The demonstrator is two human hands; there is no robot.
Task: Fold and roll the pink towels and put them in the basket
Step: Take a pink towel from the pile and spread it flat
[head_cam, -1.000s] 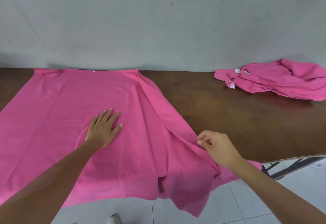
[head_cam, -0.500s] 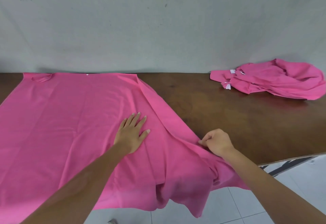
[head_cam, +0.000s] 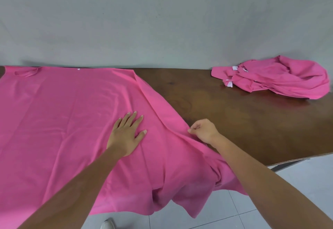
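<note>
A large pink towel [head_cam: 68, 113] lies spread over the left half of the brown wooden table [head_cam: 243, 120], and its near part hangs over the front edge. My left hand [head_cam: 127, 135] rests flat on the towel with straight fingers. My right hand [head_cam: 204, 131] pinches the towel's folded right edge, where the cloth is bunched. A second heap of crumpled pink towels [head_cam: 281, 79] with white labels sits at the table's far right. No basket is in view.
A grey wall [head_cam: 162, 21] rises directly behind the table. White floor tiles [head_cam: 297, 183] show below the table's front right corner. The tip of a shoe [head_cam: 108, 224] shows at the bottom edge.
My left hand has slid to the right across the towel, toward my right hand. My right hand keeps its pinch on the towel's edge at about the same spot.
</note>
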